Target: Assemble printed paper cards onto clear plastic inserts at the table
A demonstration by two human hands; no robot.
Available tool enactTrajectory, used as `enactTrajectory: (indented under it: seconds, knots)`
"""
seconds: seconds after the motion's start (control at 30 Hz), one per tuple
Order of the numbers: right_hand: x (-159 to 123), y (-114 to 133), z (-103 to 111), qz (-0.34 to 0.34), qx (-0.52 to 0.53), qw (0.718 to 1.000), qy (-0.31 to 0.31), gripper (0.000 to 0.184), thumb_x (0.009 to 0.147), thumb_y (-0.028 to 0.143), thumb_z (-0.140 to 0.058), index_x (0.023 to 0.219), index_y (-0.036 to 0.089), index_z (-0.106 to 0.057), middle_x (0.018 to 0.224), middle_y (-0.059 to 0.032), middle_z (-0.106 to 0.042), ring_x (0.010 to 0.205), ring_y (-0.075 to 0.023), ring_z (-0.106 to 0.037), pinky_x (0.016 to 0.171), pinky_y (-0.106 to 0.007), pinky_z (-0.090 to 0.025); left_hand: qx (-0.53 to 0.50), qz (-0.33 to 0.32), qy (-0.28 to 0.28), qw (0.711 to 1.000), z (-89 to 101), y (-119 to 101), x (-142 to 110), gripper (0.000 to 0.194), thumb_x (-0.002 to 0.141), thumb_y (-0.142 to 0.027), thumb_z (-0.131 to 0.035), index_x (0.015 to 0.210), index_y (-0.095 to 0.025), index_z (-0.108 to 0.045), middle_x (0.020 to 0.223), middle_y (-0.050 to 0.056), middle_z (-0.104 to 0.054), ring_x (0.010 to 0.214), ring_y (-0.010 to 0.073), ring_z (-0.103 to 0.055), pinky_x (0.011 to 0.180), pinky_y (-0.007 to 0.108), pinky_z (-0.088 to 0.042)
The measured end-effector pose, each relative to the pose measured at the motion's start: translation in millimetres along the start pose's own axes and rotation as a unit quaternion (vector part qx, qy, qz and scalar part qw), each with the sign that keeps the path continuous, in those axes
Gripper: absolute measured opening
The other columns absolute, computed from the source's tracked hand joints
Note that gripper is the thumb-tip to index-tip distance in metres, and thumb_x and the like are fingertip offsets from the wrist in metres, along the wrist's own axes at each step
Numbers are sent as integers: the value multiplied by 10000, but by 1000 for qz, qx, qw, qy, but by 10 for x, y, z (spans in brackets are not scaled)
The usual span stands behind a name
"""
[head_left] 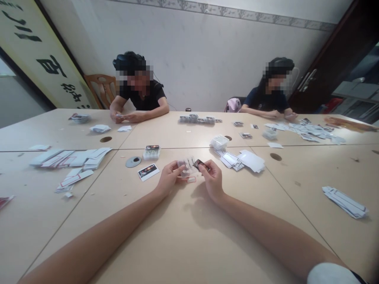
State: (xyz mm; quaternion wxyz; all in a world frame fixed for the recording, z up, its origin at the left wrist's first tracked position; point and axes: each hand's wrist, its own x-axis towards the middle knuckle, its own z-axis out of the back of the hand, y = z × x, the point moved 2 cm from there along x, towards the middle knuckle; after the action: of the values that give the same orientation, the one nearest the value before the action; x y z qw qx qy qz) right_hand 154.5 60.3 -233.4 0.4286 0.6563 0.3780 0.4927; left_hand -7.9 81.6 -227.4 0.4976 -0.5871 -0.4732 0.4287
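My left hand (170,176) is closed on the left side of a small clear plastic box (187,165), with thin dark items showing through it. Between the thumb and fingers of my right hand (213,180) is a small dark printed label (201,165), held against or just beside the box's right edge. Under the hands a small red-edged white slip (191,180) lies on the table. Left of my left hand lies a white sheet with a dark printed label (148,172). Behind it stand a clear box with a label on top (152,152) and a grey disc (133,161).
White cards (251,161) lie right of my hands beside stacked clear boxes (219,142). More card piles (71,158) spread at the left, and a strip bundle (345,202) lies far right. Two people (139,94) sit opposite. Labelled boxes (197,119) line the far side.
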Motion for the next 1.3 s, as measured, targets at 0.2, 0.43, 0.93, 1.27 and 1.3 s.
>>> enactTrajectory:
  seconds: [0.2, 0.43, 0.93, 1.27, 1.3]
  knots:
    - [-36, -7, -50, -49, -7, 993, 106, 228, 772, 283, -672, 646, 212, -496, 526, 59, -499, 472, -104, -466, 491, -235, -366, 14, 2, 7, 1000, 5, -5, -16, 572, 741, -425, -730, 1216, -226, -482, 760, -7, -663, 673, 189, -698, 572, 295, -600]
    - [-27, -22, -62, -80, 10, 988, 130, 218, 760, 296, -695, 675, 215, -512, 531, 51, -570, 464, -127, -563, 470, -238, -445, 88, -45, 9, 995, 11, 61, -8, 541, 786, -410, -671, 1200, -280, -349, 1011, 26, -621, 663, 164, -692, 582, 350, -623]
    - [-16, -88, -97, -126, 29, 978, 161, 96, 725, 210, -611, 736, 227, -517, 489, 84, -575, 371, -116, -535, 377, -214, -438, 97, -15, 35, 995, -24, 48, -32, 558, 855, -672, -458, 928, -145, -628, 799, 65, -659, 727, 200, -666, 609, 296, -581]
    - [-52, -82, -104, -128, 1, 980, 150, 225, 818, 390, -632, 727, 218, -519, 477, 70, -572, 357, -115, -522, 352, -208, -419, 160, -94, 64, 981, -19, 57, -10, 356, 809, -493, -656, 850, -140, -664, 946, 50, -557, 810, 177, -624, 607, 257, -580]
    - [-50, -82, -104, -130, 0, 981, 145, 237, 818, 406, -637, 729, 218, -523, 473, 69, -571, 354, -117, -522, 347, -208, -418, 165, -101, 63, 979, -18, 61, -9, 349, 813, -485, -654, 838, -137, -664, 933, 47, -552, 794, 168, -619, 603, 249, -574]
